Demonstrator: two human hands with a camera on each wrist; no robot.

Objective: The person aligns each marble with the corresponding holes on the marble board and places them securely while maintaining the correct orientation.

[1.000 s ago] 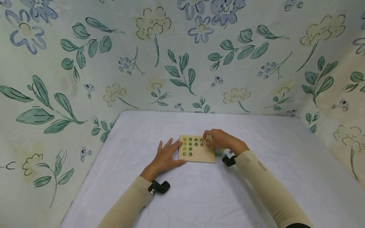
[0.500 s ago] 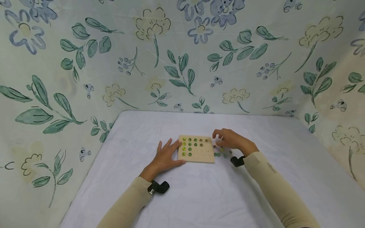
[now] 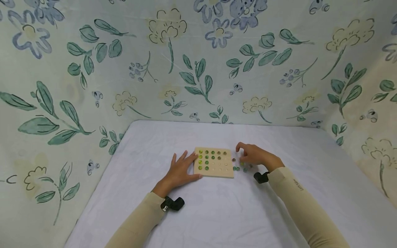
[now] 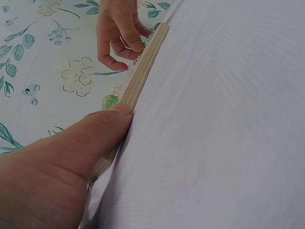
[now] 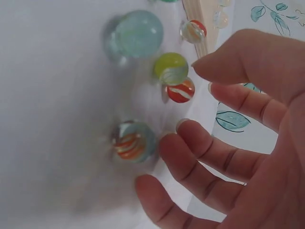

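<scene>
Wooden board [image 3: 214,173], perhaps thirteen marbles [image 3: 206,157] aboard

Right hand [image 3: 255,155] partly masks loose marbles [image 3: 245,169] beside a wooden board [image 3: 214,174].
The left hand [image 3: 179,172] covers part of the board's left edge; the right-wrist view's top edge crops a green marble [image 5: 168,1]; lettering [image 3: 298,185] on the right sleeve [image 3: 305,203] is too small to read in the head view.
</scene>
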